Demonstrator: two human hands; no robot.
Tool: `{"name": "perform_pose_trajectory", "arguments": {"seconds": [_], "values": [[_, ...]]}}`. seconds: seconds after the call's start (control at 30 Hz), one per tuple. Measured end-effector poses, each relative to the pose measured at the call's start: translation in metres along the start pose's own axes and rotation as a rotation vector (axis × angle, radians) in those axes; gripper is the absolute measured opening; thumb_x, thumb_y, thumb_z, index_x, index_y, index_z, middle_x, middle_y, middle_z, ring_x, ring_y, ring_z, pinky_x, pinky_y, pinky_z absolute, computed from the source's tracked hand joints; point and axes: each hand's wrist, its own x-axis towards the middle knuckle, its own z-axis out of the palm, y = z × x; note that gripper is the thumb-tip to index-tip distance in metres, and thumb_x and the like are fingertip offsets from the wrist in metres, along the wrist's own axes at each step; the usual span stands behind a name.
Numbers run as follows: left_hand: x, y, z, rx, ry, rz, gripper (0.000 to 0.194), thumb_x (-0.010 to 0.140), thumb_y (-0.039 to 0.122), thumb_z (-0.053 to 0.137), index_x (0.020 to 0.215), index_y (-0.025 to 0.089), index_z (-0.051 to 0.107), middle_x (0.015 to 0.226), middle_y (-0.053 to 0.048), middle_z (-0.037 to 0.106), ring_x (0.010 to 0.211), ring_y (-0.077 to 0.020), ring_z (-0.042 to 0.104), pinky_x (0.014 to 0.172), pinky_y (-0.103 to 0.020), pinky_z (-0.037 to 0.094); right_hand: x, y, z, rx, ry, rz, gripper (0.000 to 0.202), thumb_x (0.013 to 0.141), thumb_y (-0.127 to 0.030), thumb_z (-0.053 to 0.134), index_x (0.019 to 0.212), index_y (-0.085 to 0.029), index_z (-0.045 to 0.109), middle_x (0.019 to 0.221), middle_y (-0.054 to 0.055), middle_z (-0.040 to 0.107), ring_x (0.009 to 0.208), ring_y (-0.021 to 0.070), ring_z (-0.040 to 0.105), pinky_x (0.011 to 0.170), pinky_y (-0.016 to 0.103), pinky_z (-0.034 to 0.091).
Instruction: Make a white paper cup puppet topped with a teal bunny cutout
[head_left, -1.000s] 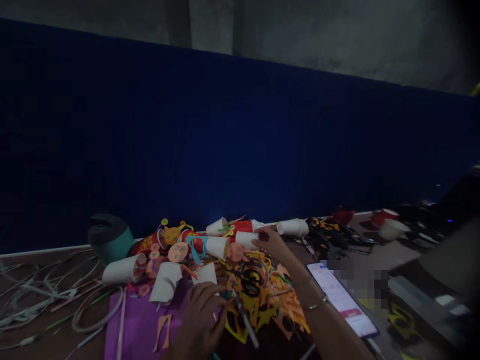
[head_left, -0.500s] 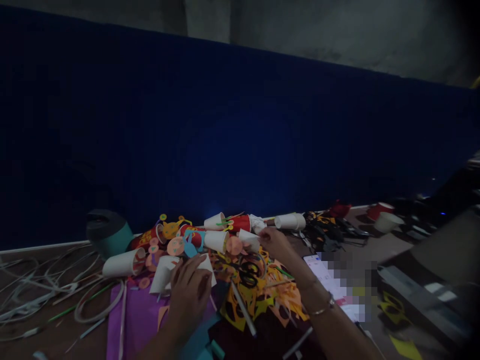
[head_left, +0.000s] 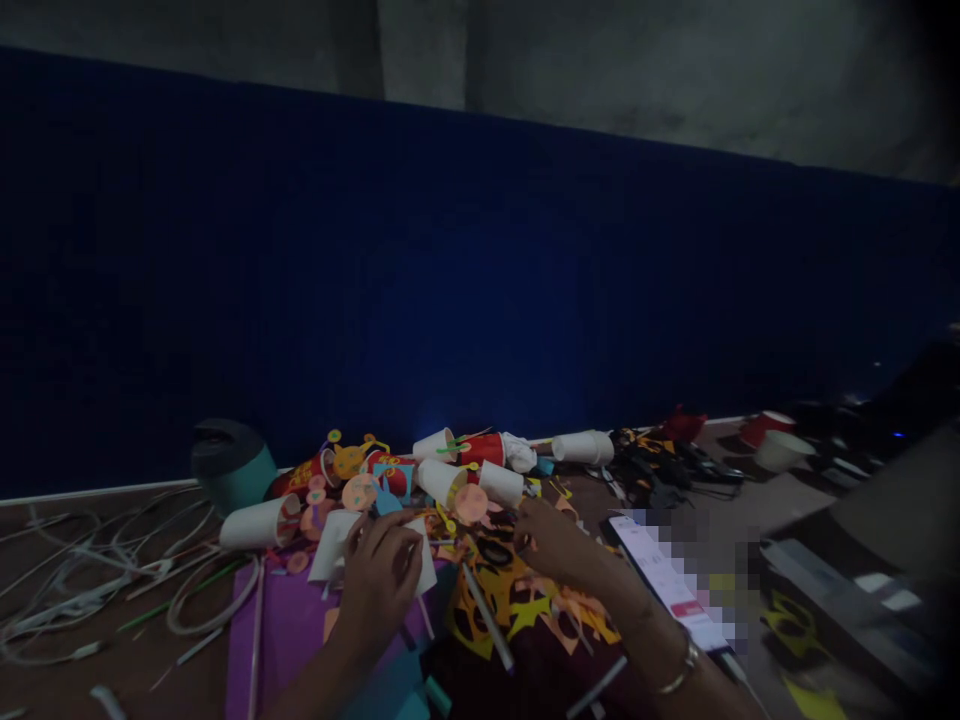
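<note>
My left hand [head_left: 381,565] is closed over a white paper cup [head_left: 328,548] that lies on its side above the purple sheet [head_left: 289,625]. A white paper piece [head_left: 426,562] shows just right of its fingers. The fingertips are partly hidden. My right hand [head_left: 559,540] hovers over a heap of cut orange and yellow paper scraps [head_left: 491,580], its fingers loosely bent and apart, with nothing visible in them. Just beyond it lies another white cup [head_left: 501,484], near a peach paper disc [head_left: 471,504].
Decorated red cups [head_left: 480,449] and white cups line the blue partition [head_left: 480,280]. Tangled white cables [head_left: 82,570] and a teal container [head_left: 236,470] are at left. A lit phone [head_left: 664,580] lies by my right forearm; a scissor-like dark clutter [head_left: 667,470] sits behind it.
My right hand has moved away from the white cup, down and towards me, over the paper scraps. My left hand stays at its cup. The view has shifted slightly.
</note>
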Motion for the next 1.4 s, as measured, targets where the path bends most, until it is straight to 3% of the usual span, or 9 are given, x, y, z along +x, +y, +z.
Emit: {"name": "perform_pose_trajectory", "arguments": {"seconds": [0.27, 0.5, 0.67, 0.77, 0.9, 1.07, 1.23, 1.3, 1.4], "values": [[0.012, 0.009, -0.011, -0.228, 0.072, -0.129, 0.005, 0.082, 0.024, 0.055, 0.081, 0.023, 0.06, 0.098, -0.006, 0.066, 0.098, -0.026, 0.057, 0.094, -0.049, 0.035, 0.012, 0.017, -0.03, 0.69, -0.038, 0.056, 0.016, 0.08, -0.03, 0.053, 0.076, -0.015, 0.06, 0.063, 0.001, 0.064, 0.059, 0.0153, 0.058, 0.056, 0.025, 0.042], [0.032, 0.044, -0.023, -0.576, 0.062, -0.324, 0.008, 0.084, 0.028, 0.054, 0.082, 0.022, 0.057, 0.108, -0.009, 0.064, 0.101, -0.0259, 0.059, 0.088, -0.041, 0.044, 0.016, -0.021, -0.04, 1.26, -0.052, -0.086, 0.017, 0.081, -0.031, 0.059, 0.086, -0.018, 0.05, 0.061, 0.0, 0.064, 0.056, 0.0128, 0.057, 0.058, 0.026, 0.041], [0.05, 0.054, -0.034, -0.495, 0.071, -0.129, 0.005, 0.085, 0.022, 0.053, 0.084, 0.022, 0.058, 0.131, -0.011, 0.051, 0.123, -0.0287, 0.043, 0.1, -0.047, 0.033, 0.024, -0.05, -0.041, 1.315, -0.014, -0.226, 0.018, 0.081, -0.032, 0.063, 0.084, -0.018, 0.053, 0.068, 0.0, 0.066, 0.062, 0.0117, 0.06, 0.061, 0.024, 0.042], [0.054, 0.048, -0.035, -0.529, -0.021, -0.016, 0.008, 0.083, 0.018, 0.054, 0.085, 0.023, 0.06, 0.125, -0.009, 0.055, 0.122, -0.0285, 0.043, 0.102, -0.047, 0.031, 0.029, -0.058, -0.036, 1.347, -0.06, -0.244, 0.02, 0.08, -0.033, 0.066, 0.086, -0.017, 0.056, 0.065, -0.001, 0.065, 0.059, 0.0112, 0.06, 0.06, 0.024, 0.042], [0.051, 0.038, -0.025, -1.048, -0.033, -0.313, 0.006, 0.084, 0.024, 0.056, 0.079, 0.021, 0.055, 0.107, -0.007, 0.058, 0.093, -0.0208, 0.059, 0.079, -0.033, 0.048, 0.033, -0.06, -0.028, 1.446, -0.083, -0.277, 0.021, 0.08, -0.032, 0.066, 0.088, -0.014, 0.061, 0.058, -0.001, 0.065, 0.048, 0.0097, 0.057, 0.054, 0.024, 0.042], [0.052, 0.036, -0.016, -1.45, 0.098, -0.592, 0.016, 0.079, 0.023, 0.064, 0.074, 0.02, 0.05, 0.104, -0.003, 0.057, 0.079, -0.0137, 0.059, 0.07, -0.025, 0.047, 0.034, -0.059, -0.026, 1.505, -0.072, -0.333, 0.019, 0.082, -0.03, 0.063, 0.085, -0.012, 0.065, 0.065, 0.002, 0.068, 0.062, 0.0121, 0.061, 0.064, 0.026, 0.043], [0.054, 0.041, -0.029, -1.224, 0.061, -0.429, 0.013, 0.081, 0.026, 0.063, 0.074, 0.019, 0.054, 0.116, -0.008, 0.055, 0.109, -0.024, 0.051, 0.092, -0.034, 0.04, 0.034, -0.062, -0.028, 1.389, -0.033, -0.212, 0.019, 0.079, -0.033, 0.066, 0.08, -0.014, 0.067, 0.055, -0.001, 0.064, 0.05, 0.0098, 0.056, 0.055, 0.024, 0.04], [0.052, 0.043, -0.031, -1.095, -0.007, -0.364, 0.01, 0.083, 0.027, 0.059, 0.079, 0.02, 0.056, 0.114, -0.008, 0.056, 0.105, -0.023, 0.051, 0.091, -0.034, 0.04, 0.035, -0.065, -0.025, 1.358, -0.063, -0.172, 0.02, 0.077, -0.034, 0.068, 0.078, -0.014, 0.067, 0.053, -0.001, 0.063, 0.046, 0.0093, 0.055, 0.05, 0.022, 0.038], [0.047, 0.043, -0.024, -1.093, -0.015, -0.427, 0.01, 0.087, 0.031, 0.054, 0.086, 0.021, 0.055, 0.095, -0.004, 0.058, 0.083, -0.0168, 0.054, 0.075, -0.028, 0.044, 0.037, -0.069, -0.02, 1.372, -0.108, -0.142, 0.025, 0.076, -0.038, 0.068, 0.075, -0.014, 0.066, 0.047, -0.003, 0.06, 0.04, 0.0076, 0.05, 0.046, 0.021, 0.035]]}}
